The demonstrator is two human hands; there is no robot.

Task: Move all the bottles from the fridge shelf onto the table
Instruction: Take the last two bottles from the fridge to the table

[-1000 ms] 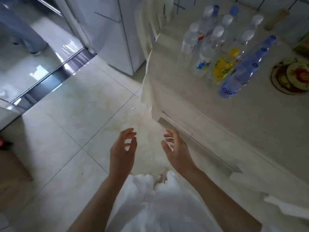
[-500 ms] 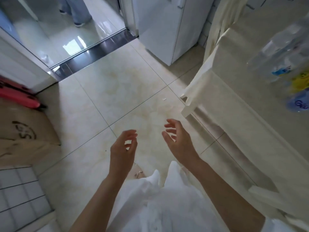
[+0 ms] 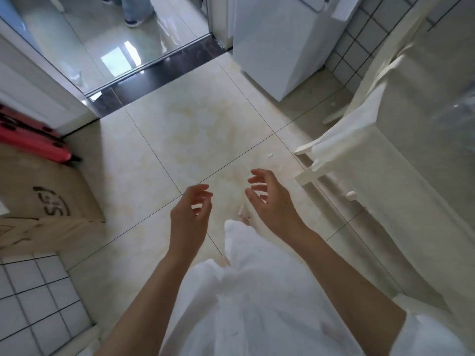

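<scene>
Both grips are empty, fingers loosely curled: left hand [image 3: 189,217], right hand [image 3: 270,201]. A blurry clear plastic bottle [image 3: 460,119] stands far right on the cream-covered table [image 3: 411,160]. A brown cardboard box [image 3: 51,201] reads "SF".

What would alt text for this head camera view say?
Two empty hands, left and right, hang open over a beige tiled floor. A cloth-covered table stands at right, a cardboard box at left, a white fridge ahead.

Bare forearms, bare hands [image 3: 190,222], white short sleeve [image 3: 431,335] on the right arm, loose white garment [image 3: 257,304] below
</scene>
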